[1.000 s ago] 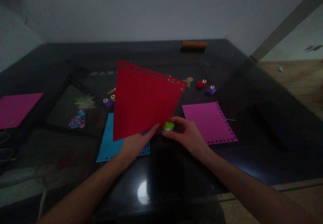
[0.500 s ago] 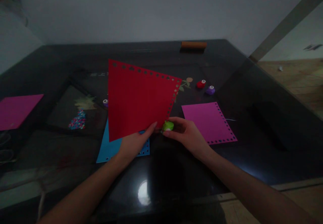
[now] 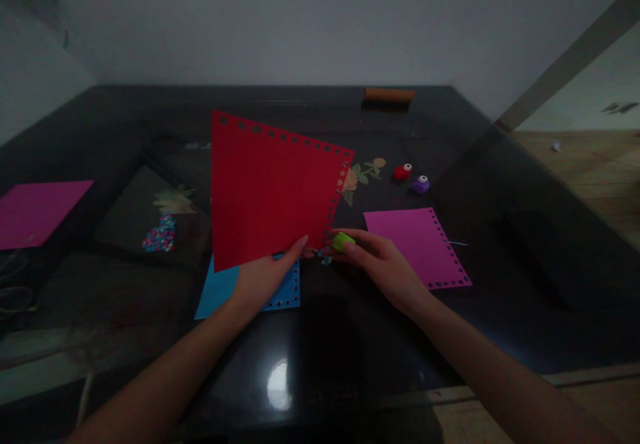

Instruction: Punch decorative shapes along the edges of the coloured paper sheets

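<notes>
My left hand [image 3: 265, 274] is closed on the lower edge of a red sheet of paper [image 3: 270, 194], which is held up at a tilt. Small shaped holes run along the sheet's top and right edges. Between the fingers of my right hand [image 3: 377, 257] is a small green craft punch [image 3: 343, 241], just off the sheet's lower right corner. Some tiny paper cut-outs [image 3: 325, 257] show between the two hands. Under my left hand lies a blue sheet [image 3: 217, 291] with punched edges, partly hidden by the hand and the red sheet.
A pink punched sheet [image 3: 413, 241] lies to the right, with a red punch [image 3: 401, 173] and a purple punch [image 3: 421, 185] beyond it. On the left are a heap of paper confetti [image 3: 160, 234] and another pink sheet [image 3: 43, 211]. A brown roll [image 3: 389, 95] sits at the back.
The green punch has come away from the red sheet's edge and turned in my right hand. Tiny cut-outs now show between the hands. The view has shifted slightly.
</notes>
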